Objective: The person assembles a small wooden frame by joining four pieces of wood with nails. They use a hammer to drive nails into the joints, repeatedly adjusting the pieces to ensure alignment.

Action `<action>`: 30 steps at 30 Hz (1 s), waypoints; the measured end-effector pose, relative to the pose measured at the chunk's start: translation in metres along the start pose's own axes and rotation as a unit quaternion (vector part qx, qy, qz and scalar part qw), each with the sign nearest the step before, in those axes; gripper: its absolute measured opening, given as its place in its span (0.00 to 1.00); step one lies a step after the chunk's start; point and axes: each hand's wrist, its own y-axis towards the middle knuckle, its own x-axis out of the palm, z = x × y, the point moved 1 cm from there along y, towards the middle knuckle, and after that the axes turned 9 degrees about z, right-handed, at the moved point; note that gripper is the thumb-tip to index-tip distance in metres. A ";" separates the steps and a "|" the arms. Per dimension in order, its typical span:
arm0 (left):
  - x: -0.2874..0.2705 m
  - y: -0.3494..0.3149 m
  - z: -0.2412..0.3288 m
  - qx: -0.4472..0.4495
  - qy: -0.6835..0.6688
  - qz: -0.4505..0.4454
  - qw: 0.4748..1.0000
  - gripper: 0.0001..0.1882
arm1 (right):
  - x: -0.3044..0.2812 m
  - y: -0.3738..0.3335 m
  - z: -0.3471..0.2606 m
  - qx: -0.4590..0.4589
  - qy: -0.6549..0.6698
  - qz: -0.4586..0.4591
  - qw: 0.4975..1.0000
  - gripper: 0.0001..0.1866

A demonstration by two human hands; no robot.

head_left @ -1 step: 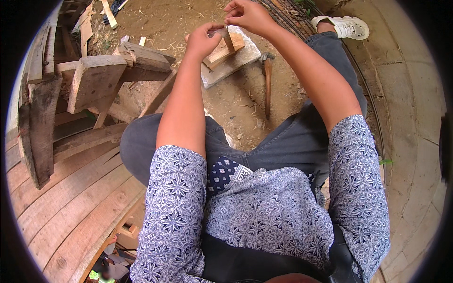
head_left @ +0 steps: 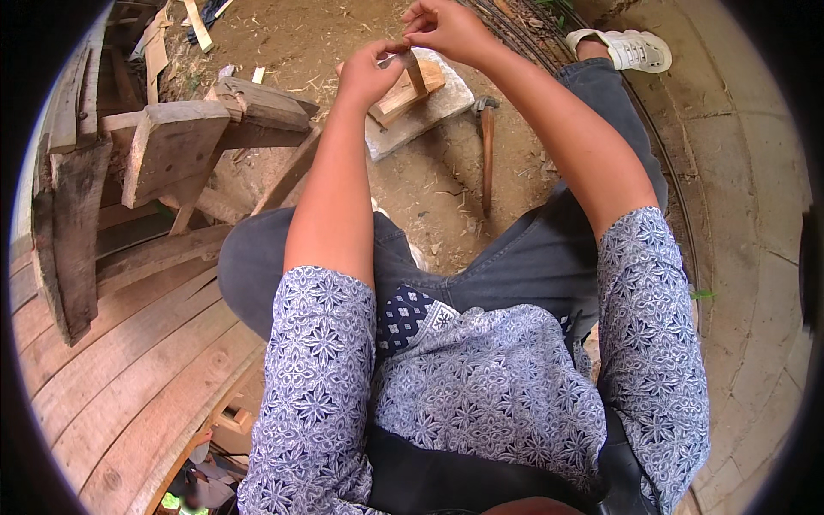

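Note:
Both my hands meet near the top edge, above a small wooden block (head_left: pixel 393 105) lying on a pale slab (head_left: pixel 451 94). A short upright piece of wood (head_left: pixel 416 75) stands at the block, just below my fingertips. My left hand (head_left: pixel 371 73) is closed, its thumb and fingertips brought together at the top of that upright piece. From the other side my right hand (head_left: pixel 445 30) pinches thumb and forefinger at the same spot. What either pinch holds is too small to make out. A hammer (head_left: pixel 487 154) with a wooden handle lies on the ground right of the slab.
On the left stands a rough wooden structure (head_left: pixel 176 142) of boards and planks, with a slatted surface (head_left: pixel 146 360) below it. Long thin rods (head_left: pixel 506 30) run past my right foot. Wood scraps (head_left: pixel 199 26) lie on the dirt at far left. Concrete paving (head_left: pixel 730 172) spans the right side.
My right hand has shifted slightly left, its fingertips now closer to my left fingertips. The block, slab and hammer have stayed in place.

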 end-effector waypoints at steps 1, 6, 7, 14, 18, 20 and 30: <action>0.000 0.001 0.000 0.000 -0.010 0.007 1.000 0.18 | 0.000 0.002 -0.004 -0.005 -0.012 -0.004 1.000 0.15; -0.001 0.005 -0.001 -0.021 -0.074 -0.001 0.997 0.17 | 0.005 0.006 -0.015 -0.033 -0.070 -0.015 0.997 0.17; 0.000 0.005 0.001 -0.010 -0.064 -0.001 0.998 0.17 | 0.006 0.006 -0.013 -0.039 -0.065 -0.012 0.997 0.18; 0.000 0.005 0.000 0.022 -0.004 0.015 1.000 0.15 | 0.010 0.009 -0.013 -0.058 -0.078 -0.012 0.995 0.19; 0.000 0.006 -0.002 0.004 0.011 0.015 1.000 0.16 | 0.011 0.009 -0.015 -0.052 -0.097 -0.018 0.994 0.19; 0.000 0.007 -0.002 -0.001 -0.023 0.011 1.000 0.16 | 0.011 0.010 -0.016 -0.064 -0.105 -0.019 0.992 0.18; 0.004 0.007 -0.005 -0.001 -0.052 0.020 0.998 0.17 | 0.016 0.012 -0.012 -0.048 -0.083 -0.025 0.995 0.14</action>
